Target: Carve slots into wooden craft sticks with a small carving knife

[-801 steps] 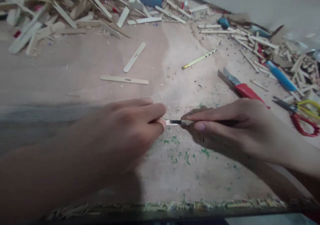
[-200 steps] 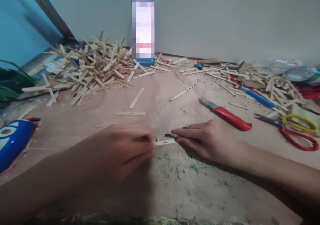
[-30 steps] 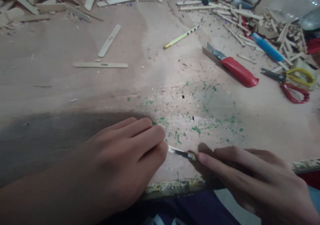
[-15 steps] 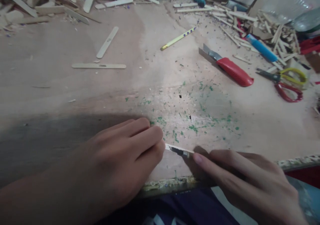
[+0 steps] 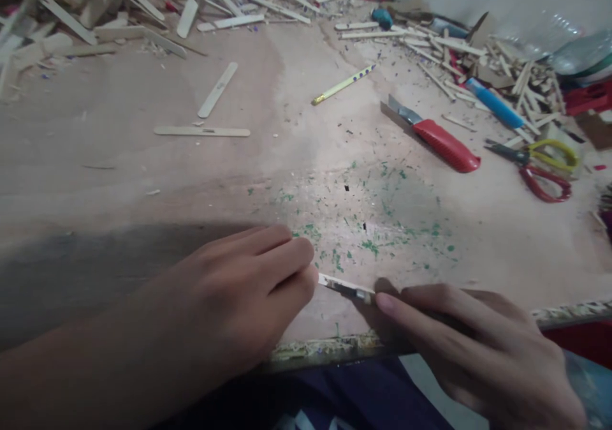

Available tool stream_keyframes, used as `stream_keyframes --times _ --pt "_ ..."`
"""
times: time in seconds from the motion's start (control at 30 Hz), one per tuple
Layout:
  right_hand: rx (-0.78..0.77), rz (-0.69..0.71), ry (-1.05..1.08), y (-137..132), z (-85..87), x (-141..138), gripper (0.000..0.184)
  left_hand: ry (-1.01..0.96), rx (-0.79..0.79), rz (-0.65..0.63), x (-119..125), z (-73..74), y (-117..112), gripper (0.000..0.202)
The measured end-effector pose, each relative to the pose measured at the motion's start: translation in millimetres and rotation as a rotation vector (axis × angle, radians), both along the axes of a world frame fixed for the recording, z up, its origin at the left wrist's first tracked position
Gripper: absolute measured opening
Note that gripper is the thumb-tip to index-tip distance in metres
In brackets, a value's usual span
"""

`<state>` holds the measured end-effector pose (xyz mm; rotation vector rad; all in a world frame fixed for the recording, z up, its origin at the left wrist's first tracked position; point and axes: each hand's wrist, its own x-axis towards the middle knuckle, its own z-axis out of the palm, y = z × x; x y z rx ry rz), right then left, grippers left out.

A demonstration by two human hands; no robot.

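Observation:
Near the table's front edge, a thin white strip [image 5: 329, 280] spans the gap between my two hands. A small dark, metallic-looking piece [image 5: 352, 291] lies along its near side; its exact kind is not clear. My left hand [image 5: 253, 283] is closed, its curled fingers gripping the strip's left end, which they hide. At the other end, my right hand [image 5: 459, 334] is closed too, with thumb and fingers pinching where strip and dark piece meet. What else sits inside the right hand is hidden.
A red-handled knife [image 5: 447, 144], scissors [image 5: 530, 155] and a pencil [image 5: 342, 85] lie beyond my hands. Two craft sticks [image 5: 201, 131] rest at left. Wood scraps [image 5: 143, 31] pile along the back. Green shavings [image 5: 370, 245] dot the tabletop. A plastic bottle [image 5: 581, 50] is at far right.
The camera's view has shifted slightly, so the background sits a little differently. Both hands keep nearly the same pose and hold, with the strip still between them.

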<state>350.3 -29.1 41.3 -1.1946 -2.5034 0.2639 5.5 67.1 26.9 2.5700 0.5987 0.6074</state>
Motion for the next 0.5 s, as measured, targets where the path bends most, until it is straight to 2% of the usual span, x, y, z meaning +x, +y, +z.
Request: stream_keyframes --times 0.1,0.3,0.5 --pt "0.006 0.019 0.020 5 0.4 -4 0.040 0.014 0.034 -0.005 0 0.5 1 0.041" --pt "-0.016 0.043 0.018 3 -1.1 2 0.048 0.029 0.017 -0.012 -2 -0.2 -1 0.040" --pt "-0.028 0.050 -0.054 6 10.0 -8 0.048 0.020 -0.055 -0.023 0 2.7 -1 0.040"
